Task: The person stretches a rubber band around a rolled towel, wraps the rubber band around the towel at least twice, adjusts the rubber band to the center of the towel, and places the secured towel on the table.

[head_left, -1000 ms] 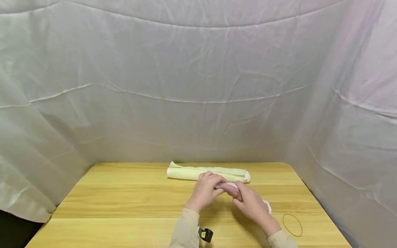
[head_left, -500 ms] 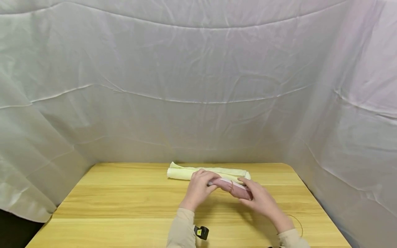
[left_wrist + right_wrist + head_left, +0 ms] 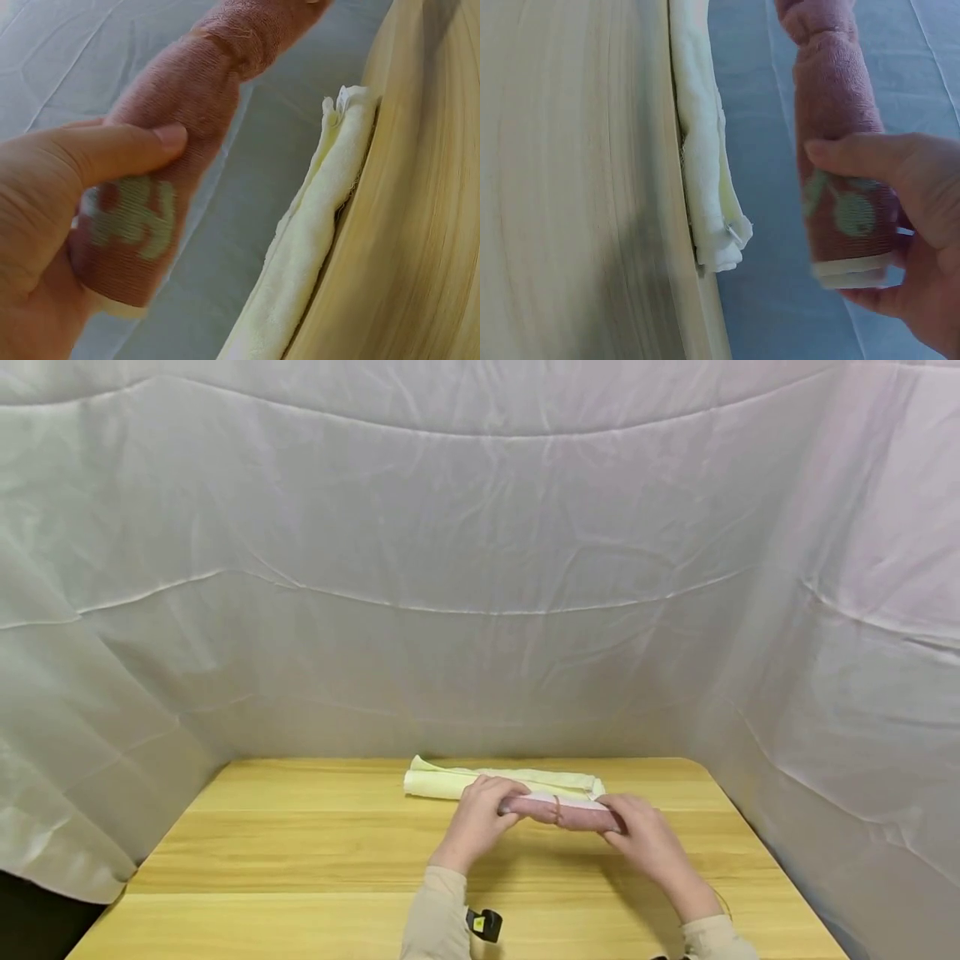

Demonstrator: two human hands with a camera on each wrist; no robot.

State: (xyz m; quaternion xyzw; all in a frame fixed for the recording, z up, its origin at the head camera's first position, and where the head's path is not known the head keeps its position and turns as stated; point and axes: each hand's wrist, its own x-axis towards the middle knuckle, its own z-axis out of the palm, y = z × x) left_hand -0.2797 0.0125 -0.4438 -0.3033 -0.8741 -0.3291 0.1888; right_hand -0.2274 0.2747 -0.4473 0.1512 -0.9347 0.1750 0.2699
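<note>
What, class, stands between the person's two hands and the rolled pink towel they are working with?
Nothing does. The left hand and right hand each grip one end of the rolled pink towel, held above the wooden table. The rolled yellow towel lies behind it, out of the way.

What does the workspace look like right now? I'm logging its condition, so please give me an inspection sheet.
Surface: wooden table, light grain.
Job's things: rolled pink towel with a thin band round its middle, held by both ends above the table.
Clutter: rolled pale yellow towel lying behind the hands; a thin loop on the table is mostly hidden by the right forearm.
Grippers: left hand grips the pink roll's left end; right hand grips its right end.
Cables: nothing seen; a small black device sits at the left wrist.
Surroundings: creased white sheet hung behind and at both sides.
</note>
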